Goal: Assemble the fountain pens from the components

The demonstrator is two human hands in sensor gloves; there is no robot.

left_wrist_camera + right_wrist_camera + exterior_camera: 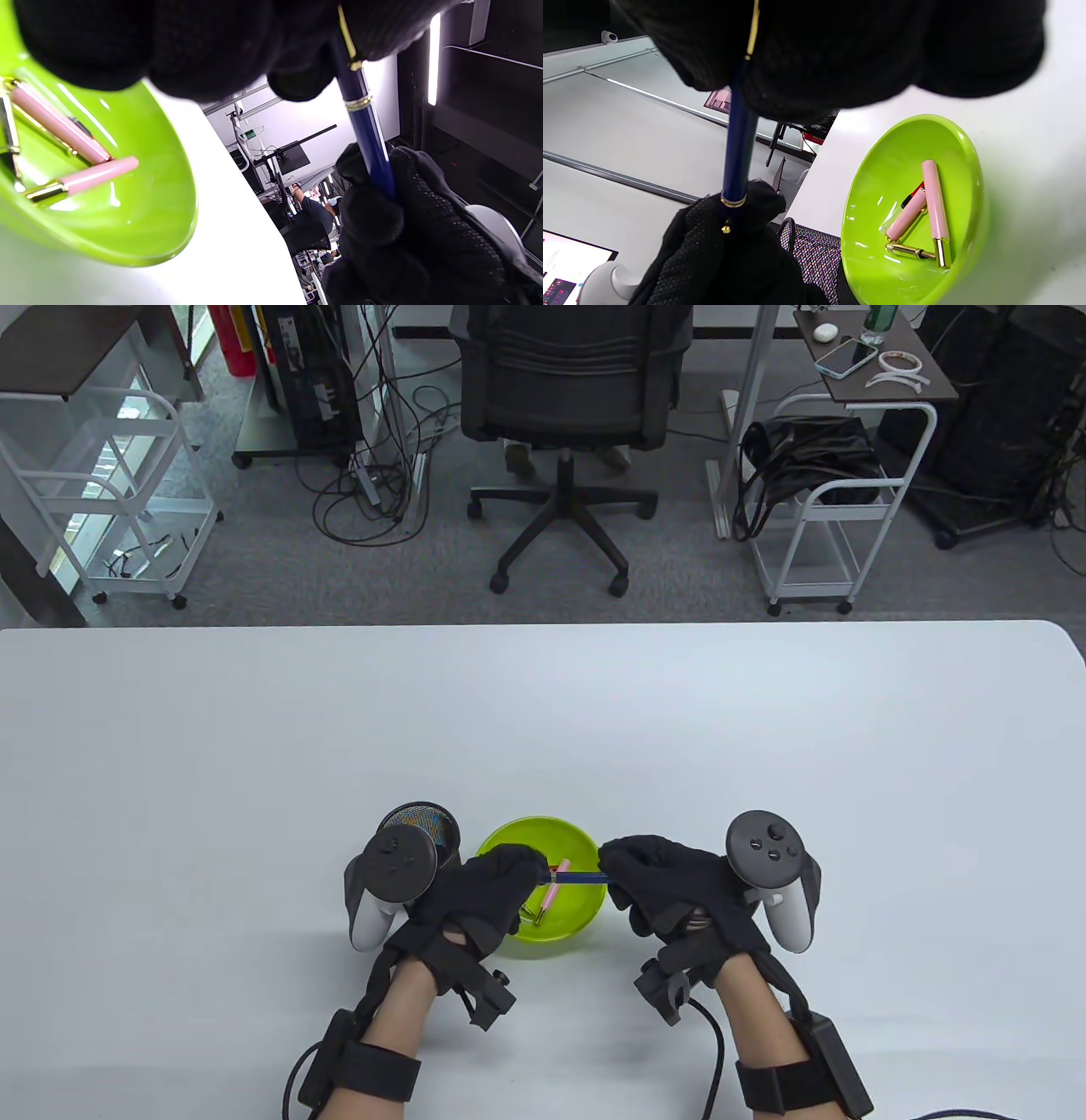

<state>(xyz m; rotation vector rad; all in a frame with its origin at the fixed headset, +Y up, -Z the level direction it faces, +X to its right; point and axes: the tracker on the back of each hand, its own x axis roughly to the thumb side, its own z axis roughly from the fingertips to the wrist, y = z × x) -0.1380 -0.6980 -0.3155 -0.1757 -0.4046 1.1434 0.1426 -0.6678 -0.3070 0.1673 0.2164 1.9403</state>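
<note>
Both hands meet over the green bowl, each curled round one end of a blue fountain pen (581, 879) held level between them: the left hand (484, 895) grips the capped end, where a gold clip and ring show in the left wrist view, and the right hand (670, 891) grips the barrel end. Fingers on both sides wrap the pen closely, so neither hand has a free pinch to spare.

Beneath them the white bench (543, 712) carries the green bowl (509, 838) near its front edge, with a dark mesh pen cup (441, 823) just beside the bowl on the left, partly hidden by the left tracker.

Inside the bowl lie the parts not yet assembled: a longer pink barrel (935, 203) with a gold band, a shorter pink piece (905, 215) leaning against it, and a slim gold section (908, 251) near their lower ends. A thin red and black piece beside them is too small to name.

My judgement is that the blue pen is light, rigid and glossy, so likely slippery under glove fabric; hold it close to the joint on both sides and turn or press along its axis. The clip and any nib look like the delicate spots to avoid squeezing.
</note>
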